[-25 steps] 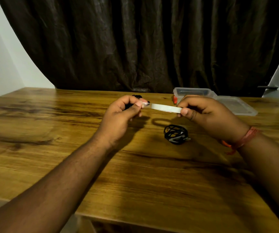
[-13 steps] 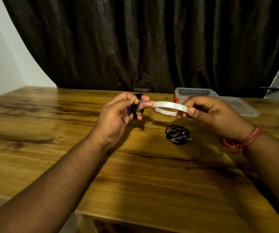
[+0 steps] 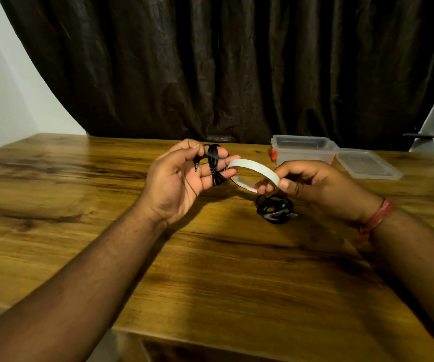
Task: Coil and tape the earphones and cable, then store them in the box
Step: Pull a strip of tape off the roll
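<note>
Head view: the left hand (image 3: 184, 176) is raised above the table (image 3: 210, 270), its thumb and fingers curled round a coiled black cable (image 3: 214, 165), whose jack plug (image 3: 197, 167) hangs free by the palm. Holding the coil bunched this way seems meant to keep it from springing open while tape goes on. The right hand (image 3: 312, 182) pinches the white tape roll (image 3: 253, 175) by its near rim, thumb on the outside, with the roll's far edge right at the left fingertips, likely so that a free end can be drawn straight onto the coil. I cannot make out a loose end. Just below the tape roll, the coiled earphones (image 3: 274, 209) lie on the table. Beyond the tape roll stands the open clear plastic box (image 3: 303, 150), its lid (image 3: 366, 164) flat beside it, ready to receive both bundles.
</note>
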